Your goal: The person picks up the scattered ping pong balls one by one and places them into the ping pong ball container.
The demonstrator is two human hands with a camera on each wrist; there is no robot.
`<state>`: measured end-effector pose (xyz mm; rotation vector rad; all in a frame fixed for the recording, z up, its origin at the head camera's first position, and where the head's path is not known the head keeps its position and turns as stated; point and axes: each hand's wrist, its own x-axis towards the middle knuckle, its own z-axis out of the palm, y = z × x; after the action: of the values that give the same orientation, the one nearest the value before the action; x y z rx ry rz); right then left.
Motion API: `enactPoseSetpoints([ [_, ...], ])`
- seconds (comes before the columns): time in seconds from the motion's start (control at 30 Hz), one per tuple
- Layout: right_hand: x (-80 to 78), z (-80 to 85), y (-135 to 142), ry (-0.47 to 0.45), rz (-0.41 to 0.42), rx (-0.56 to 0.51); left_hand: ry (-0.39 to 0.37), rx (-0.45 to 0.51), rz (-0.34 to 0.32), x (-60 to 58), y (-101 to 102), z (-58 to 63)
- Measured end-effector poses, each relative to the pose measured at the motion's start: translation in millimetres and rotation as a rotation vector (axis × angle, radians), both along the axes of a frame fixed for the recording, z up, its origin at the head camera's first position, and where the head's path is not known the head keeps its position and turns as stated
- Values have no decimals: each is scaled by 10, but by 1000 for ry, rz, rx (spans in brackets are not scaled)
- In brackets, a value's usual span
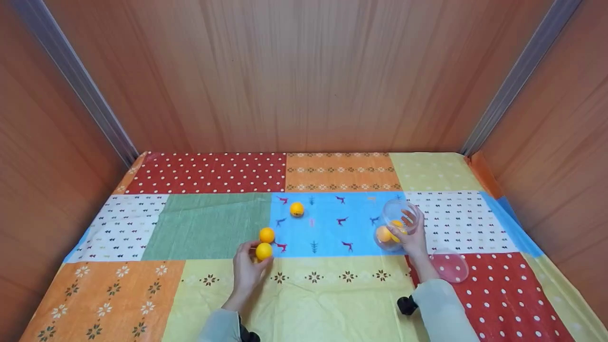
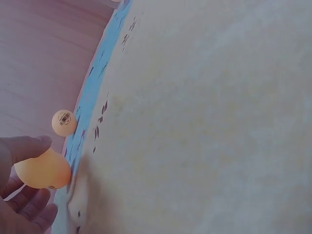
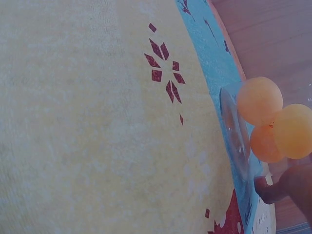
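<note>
Left hand (image 1: 247, 270) pinching a ball (image 1: 264, 252), second ball (image 1: 267, 235) just beyond, third ball (image 1: 297, 209) farther out, right hand (image 1: 414, 241) gripping jar (image 1: 392, 209), three balls (image 3: 258, 101) inside, lid (image 1: 453, 268) beside right wrist

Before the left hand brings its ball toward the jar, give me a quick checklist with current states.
1. Left grip: ok. The left hand pinches the near ball between thumb and fingers.
2. Next ball free of that grip: cannot tell. It sits right behind the held one; contact is unclear.
3. Jar held: ok. The right hand grips its side.
4. Jar mouth uncovered: ok. The lid lies on the cloth.
5. Room inside: looks ok. Three balls show in the jar, with space above.
6. All balls in: not ok. The far ball also sits outside.
</note>
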<state>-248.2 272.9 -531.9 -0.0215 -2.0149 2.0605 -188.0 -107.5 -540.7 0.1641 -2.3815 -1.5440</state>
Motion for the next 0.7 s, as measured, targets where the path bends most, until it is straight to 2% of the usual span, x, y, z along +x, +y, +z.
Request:
enactPoseSetpoints([
  [0.13,46,87,-28,-11,4,4,8,11,-14,5,38,17],
  [0.27,46,70,-18,0,9,3,18,32,-19,9,92,24],
  [0.37,15,-2,10,12,13,-4,20,59,-26,6,137,23],
  [0.7,7,4,12,0,11,6,32,94,-54,-27,266,44],
])
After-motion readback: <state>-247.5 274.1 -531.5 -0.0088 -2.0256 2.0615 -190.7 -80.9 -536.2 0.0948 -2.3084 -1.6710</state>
